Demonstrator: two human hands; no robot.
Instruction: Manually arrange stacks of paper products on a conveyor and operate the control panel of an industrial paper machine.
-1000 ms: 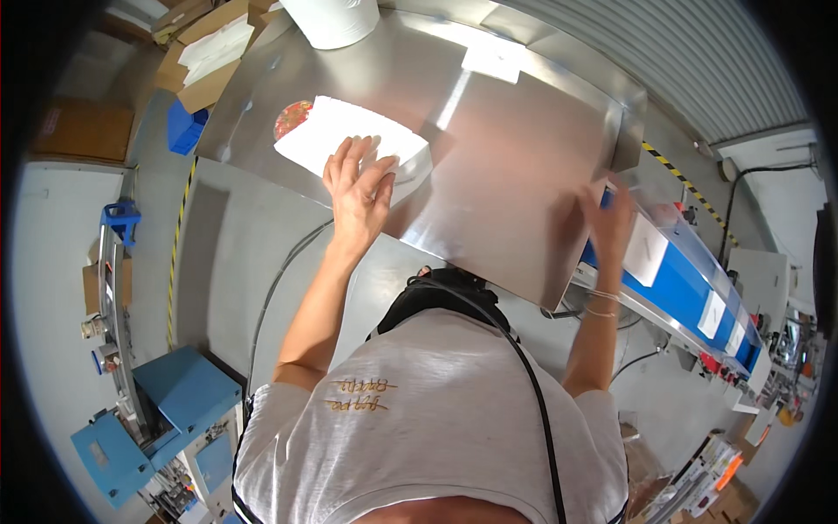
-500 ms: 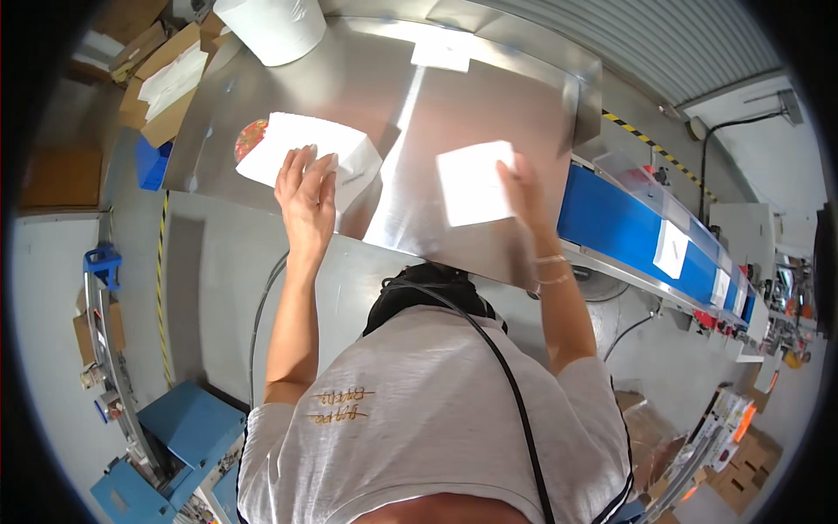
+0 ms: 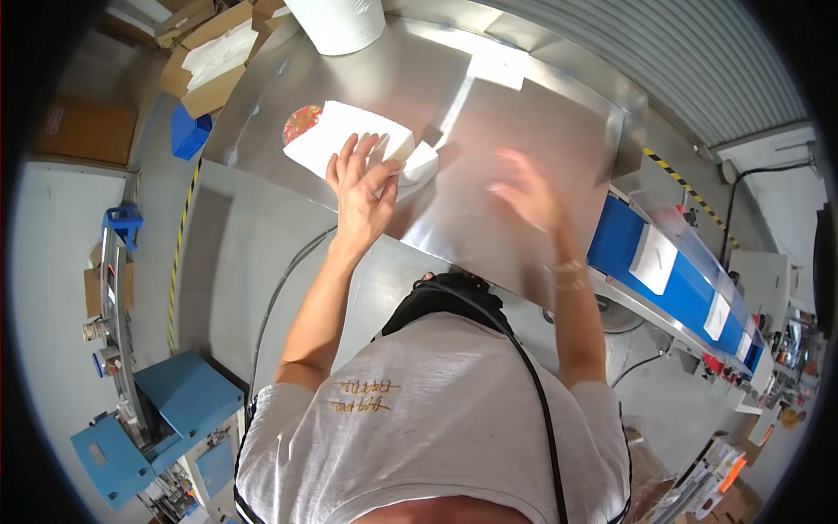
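So it's a shiny metal table across the upper middle: white stack left of centre, red patterned round thing poking out beside it, white tub and white sheet up top.

A left hand rests its fingers on a row of flat white rectangular pieces on a brushed-metal table. Beside the row's far left end lies a rounded red patterned object. The right hand, blurred, is over the bare metal, fingers apart. A white round-sided bucket stands behind; at right, a blue conveyor belt carries white rectangular pieces.
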